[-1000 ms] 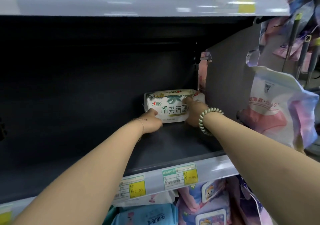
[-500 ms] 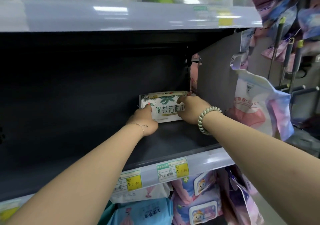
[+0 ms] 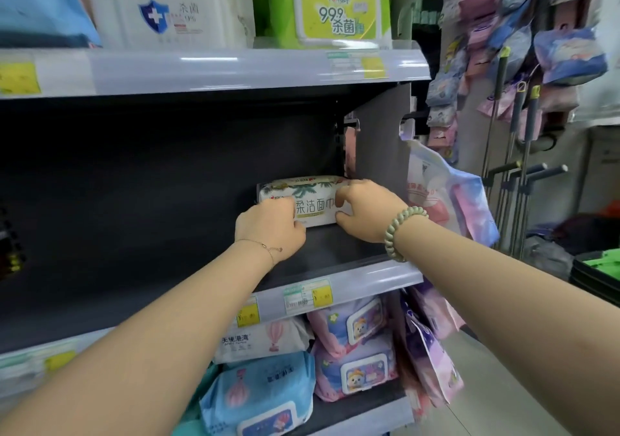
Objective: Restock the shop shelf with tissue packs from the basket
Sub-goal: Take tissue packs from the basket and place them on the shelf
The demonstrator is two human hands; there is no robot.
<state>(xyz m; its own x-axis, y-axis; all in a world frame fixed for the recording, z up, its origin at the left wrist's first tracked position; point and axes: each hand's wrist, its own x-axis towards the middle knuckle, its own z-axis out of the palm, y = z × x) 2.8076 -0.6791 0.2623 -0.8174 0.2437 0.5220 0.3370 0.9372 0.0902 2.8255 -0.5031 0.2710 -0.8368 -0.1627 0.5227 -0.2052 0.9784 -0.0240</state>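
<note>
Since pack hasn't budged this last second, calling it seated: tissue pack [image 3: 312,194] at back right of shelf [image 3: 328,246], against side panel [image 3: 379,154]. Left hand [image 3: 271,227] curled on left front, right hand [image 3: 365,211] pinching right end. Letting go next, probably.

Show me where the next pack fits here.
Bare shelf lies left of the pack, plus a strip in front, up to the price rail. Crowded: left hand and right hand hold the pack, by the side panel.
</note>
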